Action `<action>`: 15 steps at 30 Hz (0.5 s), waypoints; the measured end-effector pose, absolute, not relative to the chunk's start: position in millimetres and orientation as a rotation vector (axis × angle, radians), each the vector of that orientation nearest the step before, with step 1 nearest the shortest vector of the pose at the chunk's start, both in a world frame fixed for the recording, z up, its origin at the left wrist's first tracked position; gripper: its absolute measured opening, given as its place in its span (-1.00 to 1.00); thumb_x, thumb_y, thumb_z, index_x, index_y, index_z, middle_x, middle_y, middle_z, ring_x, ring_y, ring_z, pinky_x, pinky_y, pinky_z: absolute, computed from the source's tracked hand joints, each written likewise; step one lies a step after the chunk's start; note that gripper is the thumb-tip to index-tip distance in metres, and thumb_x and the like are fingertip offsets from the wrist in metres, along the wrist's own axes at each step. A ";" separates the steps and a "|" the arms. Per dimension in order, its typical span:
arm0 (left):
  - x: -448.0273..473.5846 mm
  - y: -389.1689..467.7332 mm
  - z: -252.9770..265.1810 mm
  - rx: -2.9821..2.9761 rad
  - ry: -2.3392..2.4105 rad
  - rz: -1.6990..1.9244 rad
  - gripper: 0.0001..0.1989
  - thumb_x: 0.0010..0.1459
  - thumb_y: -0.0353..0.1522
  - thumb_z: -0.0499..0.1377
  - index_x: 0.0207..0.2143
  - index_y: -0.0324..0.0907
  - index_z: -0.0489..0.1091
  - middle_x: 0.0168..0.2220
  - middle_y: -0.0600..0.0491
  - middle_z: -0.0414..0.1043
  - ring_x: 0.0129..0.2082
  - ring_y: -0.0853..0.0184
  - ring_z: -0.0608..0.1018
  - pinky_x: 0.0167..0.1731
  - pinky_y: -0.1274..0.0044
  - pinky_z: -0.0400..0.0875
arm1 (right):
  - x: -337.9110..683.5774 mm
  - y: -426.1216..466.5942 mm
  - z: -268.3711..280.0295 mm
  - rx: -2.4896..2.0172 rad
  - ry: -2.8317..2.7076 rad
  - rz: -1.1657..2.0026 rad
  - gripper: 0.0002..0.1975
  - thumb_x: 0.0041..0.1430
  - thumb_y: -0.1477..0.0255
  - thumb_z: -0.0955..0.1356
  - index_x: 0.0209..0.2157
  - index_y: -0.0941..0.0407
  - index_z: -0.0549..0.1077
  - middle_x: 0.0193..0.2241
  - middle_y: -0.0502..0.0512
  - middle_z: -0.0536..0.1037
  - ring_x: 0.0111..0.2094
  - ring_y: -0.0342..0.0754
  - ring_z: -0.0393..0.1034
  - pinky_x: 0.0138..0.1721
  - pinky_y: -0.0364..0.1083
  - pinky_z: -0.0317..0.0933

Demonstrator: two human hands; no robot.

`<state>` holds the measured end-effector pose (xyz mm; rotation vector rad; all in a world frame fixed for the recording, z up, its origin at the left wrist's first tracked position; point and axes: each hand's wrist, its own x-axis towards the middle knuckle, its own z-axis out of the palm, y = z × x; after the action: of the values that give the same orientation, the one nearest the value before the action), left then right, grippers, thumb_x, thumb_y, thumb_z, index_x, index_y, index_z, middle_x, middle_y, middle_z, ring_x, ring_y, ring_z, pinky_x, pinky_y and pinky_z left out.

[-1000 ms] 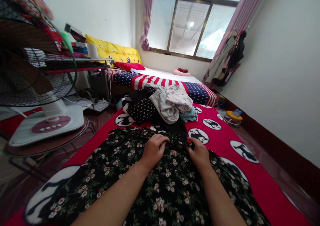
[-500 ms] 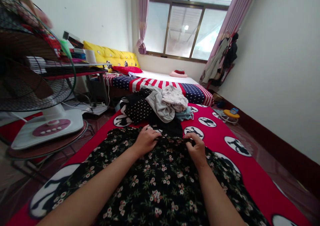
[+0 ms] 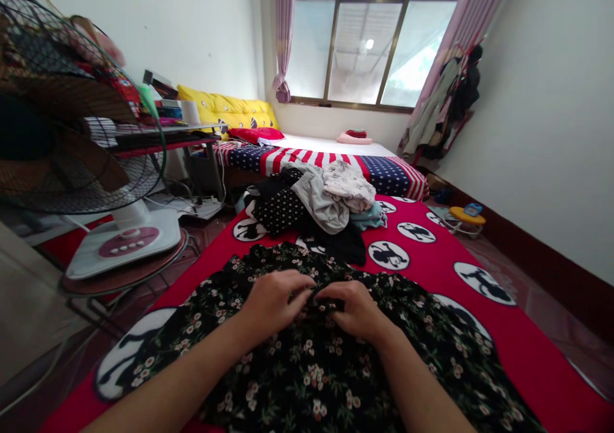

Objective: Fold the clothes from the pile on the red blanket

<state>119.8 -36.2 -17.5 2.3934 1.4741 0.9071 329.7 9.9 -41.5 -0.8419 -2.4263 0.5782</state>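
A black garment with small pink-and-white flowers (image 3: 311, 375) lies spread over the red bedding in front of me; whether it is a dress or a skirt I cannot tell. My left hand (image 3: 274, 300) rests on its upper middle, thumb and fingers pinching the cloth. Close on the right, with the fingertips nearly meeting, my right hand (image 3: 355, 309) also pinches the fabric, its fingers curled. Just beyond the garment sits a heap of clothes, with a black polka-dot piece (image 3: 278, 212), a grey piece (image 3: 319, 199) and a pale patterned piece (image 3: 348, 187).
The red bedding (image 3: 422, 254) has round black-and-white figures. A fan (image 3: 129, 241) stands on a round stool at the left, near a cluttered desk (image 3: 192, 128). Another bed with a flag-patterned edge (image 3: 316, 158) is below the window. A yellow stool (image 3: 465, 215) stands by the right wall.
Both hands have come together at the garment's middle and drawn nearer to me. The upper edge they held spread apart is now lowered and bunched between them. The view has shifted slightly left.
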 end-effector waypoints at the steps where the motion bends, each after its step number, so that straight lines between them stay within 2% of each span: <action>1: 106.2 -28.3 -17.1 2.388 1.570 0.958 -0.75 0.19 -0.41 0.07 -0.14 -0.05 0.47 -0.16 0.07 0.52 -0.14 0.31 0.53 -0.09 0.50 0.37 | 331.8 10.5 -40.2 -0.850 -2.393 0.586 -0.65 -0.07 0.59 0.28 -0.27 0.02 0.57 -0.30 0.00 0.63 -0.24 -0.03 0.51 -0.17 -0.12 0.29; 4: 66.0 1.4 -23.3 2.413 1.842 0.902 -0.53 0.04 -0.47 0.14 0.05 -0.10 0.37 0.05 -0.03 0.38 0.07 0.18 0.40 0.08 0.37 0.28 | 332.7 9.0 -34.7 -0.847 -2.375 0.583 -0.64 -0.09 0.61 0.27 -0.28 0.03 0.57 -0.33 -0.01 0.61 -0.27 -0.06 0.49 -0.18 -0.13 0.28; 7: 38.3 27.5 -35.4 2.387 1.948 0.723 -0.37 -0.06 -0.44 0.22 0.14 -0.13 0.30 0.10 -0.08 0.35 0.09 0.11 0.38 0.07 0.33 0.29 | 322.6 2.7 -30.8 -0.775 -2.462 0.507 -0.62 -0.06 0.49 0.39 -0.12 0.02 0.52 -0.20 0.03 0.56 -0.17 -0.01 0.43 -0.12 -0.08 0.27; 10: 24.9 43.2 -40.8 2.357 1.946 0.707 -0.50 -0.02 -0.41 0.19 0.04 -0.10 0.40 -0.03 -0.01 0.48 -0.02 0.16 0.48 0.01 0.38 0.34 | 307.2 -4.4 -33.7 -0.655 -2.555 0.454 -0.43 -0.11 0.29 0.49 0.01 0.01 0.44 -0.06 0.08 0.49 -0.07 0.05 0.35 -0.06 -0.02 0.23; 11: 21.9 46.6 -40.0 2.351 1.944 0.721 -0.57 0.00 -0.40 0.17 -0.01 -0.09 0.45 -0.08 0.00 0.51 -0.06 0.17 0.50 -0.02 0.40 0.36 | 302.9 -6.3 -36.0 -0.619 -2.582 0.463 -0.50 -0.06 0.30 0.48 -0.02 0.01 0.46 -0.07 0.08 0.50 -0.08 0.04 0.35 -0.07 -0.03 0.23; 13: 15.6 51.7 -35.9 2.326 1.956 0.766 -0.65 0.02 -0.40 0.13 -0.12 -0.09 0.51 -0.15 0.01 0.54 -0.12 0.19 0.53 -0.07 0.42 0.38 | 297.3 -9.0 -40.3 -0.580 -2.594 0.527 -0.77 0.07 0.42 0.41 -0.17 0.02 0.51 -0.15 0.04 0.52 -0.13 -0.03 0.37 -0.11 -0.08 0.22; 15: 7.7 55.2 -30.8 2.282 1.978 0.835 -0.69 0.02 -0.36 0.12 -0.18 -0.10 0.54 -0.17 0.00 0.55 -0.15 0.19 0.54 -0.08 0.43 0.38 | 296.3 -10.6 -41.7 -0.593 -2.523 0.663 -0.84 0.09 0.56 0.33 -0.32 0.07 0.51 -0.27 0.02 0.54 -0.22 -0.09 0.38 -0.16 -0.13 0.21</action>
<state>7.7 55.2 -30.8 2.2816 1.9777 0.8354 296.3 -10.6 -41.7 -0.5931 -2.5225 0.6627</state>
